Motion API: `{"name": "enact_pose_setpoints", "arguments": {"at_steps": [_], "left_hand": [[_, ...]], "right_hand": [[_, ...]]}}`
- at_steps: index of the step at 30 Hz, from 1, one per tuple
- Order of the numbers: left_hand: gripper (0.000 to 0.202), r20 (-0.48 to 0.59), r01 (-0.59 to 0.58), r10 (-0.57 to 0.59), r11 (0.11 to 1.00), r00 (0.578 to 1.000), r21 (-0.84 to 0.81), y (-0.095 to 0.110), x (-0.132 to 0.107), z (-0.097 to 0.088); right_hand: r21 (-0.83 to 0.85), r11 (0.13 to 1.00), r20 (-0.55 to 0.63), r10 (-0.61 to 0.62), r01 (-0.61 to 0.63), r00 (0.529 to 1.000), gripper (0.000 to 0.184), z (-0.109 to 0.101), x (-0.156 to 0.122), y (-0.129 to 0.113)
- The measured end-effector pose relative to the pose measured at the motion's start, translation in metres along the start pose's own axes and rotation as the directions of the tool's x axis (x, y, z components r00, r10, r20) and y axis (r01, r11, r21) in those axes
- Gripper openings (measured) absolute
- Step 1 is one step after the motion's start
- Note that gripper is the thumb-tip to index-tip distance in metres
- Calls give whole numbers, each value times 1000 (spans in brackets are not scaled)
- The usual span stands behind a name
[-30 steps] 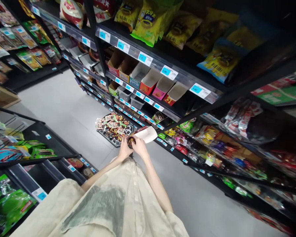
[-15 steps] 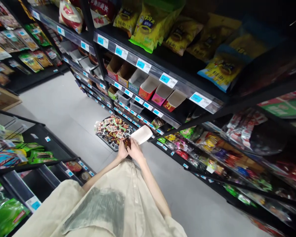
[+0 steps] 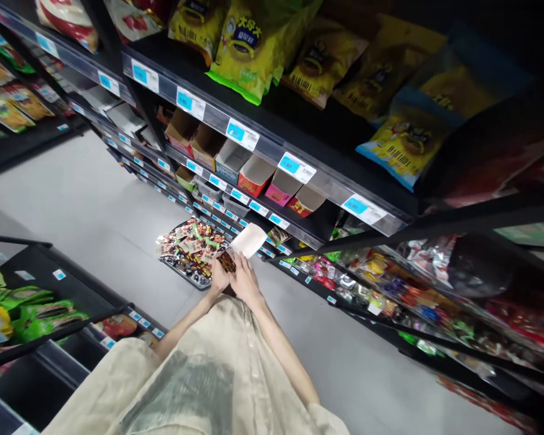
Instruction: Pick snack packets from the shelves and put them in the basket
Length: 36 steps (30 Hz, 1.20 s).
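Fingers of the left hand (image 3: 219,278) and right hand (image 3: 245,281) are clamped on the pale-lined carton (image 3: 250,239), near the right edge of the tray (image 3: 187,280); uneven pressure might crease it.

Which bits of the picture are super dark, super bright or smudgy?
Head view: the top right corner is nearly black, and yellow snack bags beside it look dim; head view: the white piece by the right hand looks very bright; head view: the grey patch on the shirt and packets at the lower right look smudgy.
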<state>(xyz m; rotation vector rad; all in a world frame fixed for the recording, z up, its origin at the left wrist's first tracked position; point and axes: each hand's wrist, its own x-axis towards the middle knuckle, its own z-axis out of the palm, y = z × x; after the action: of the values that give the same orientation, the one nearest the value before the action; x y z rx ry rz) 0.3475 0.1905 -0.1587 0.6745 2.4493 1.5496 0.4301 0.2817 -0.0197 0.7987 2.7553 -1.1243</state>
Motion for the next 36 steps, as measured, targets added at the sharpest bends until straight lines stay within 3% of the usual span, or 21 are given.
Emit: {"name": "enact_pose_setpoints", "arguments": {"at_steps": [5, 11, 17, 23, 31, 36], "left_hand": [[75, 39, 70, -71, 997, 997, 27, -8, 28, 33], [74, 42, 167, -168, 986, 985, 20, -16, 56, 73], [79, 43, 284, -282, 957, 959, -56, -12, 83, 108], [83, 72, 321, -315, 940, 946, -115, 2, 109, 145], [82, 40, 342, -340, 925, 939, -166, 28, 129, 195], [82, 27, 374, -374, 917, 927, -141, 44, 137, 215]], "right_hand": [[-4, 999, -48, 33, -33, 998, 68, -23, 5, 16], [42, 995, -109, 98, -94, 989, 65, -35, -4, 43], [130, 977, -158, 188, -168, 969, 57, -28, -31, 68], [175, 939, -163, 324, -296, 932, 53, -14, -58, 90], [223, 911, -223, 394, -346, 892, 50, -11, -70, 105], [241, 898, -248, 424, -368, 871, 48, -5, -80, 110]]}}
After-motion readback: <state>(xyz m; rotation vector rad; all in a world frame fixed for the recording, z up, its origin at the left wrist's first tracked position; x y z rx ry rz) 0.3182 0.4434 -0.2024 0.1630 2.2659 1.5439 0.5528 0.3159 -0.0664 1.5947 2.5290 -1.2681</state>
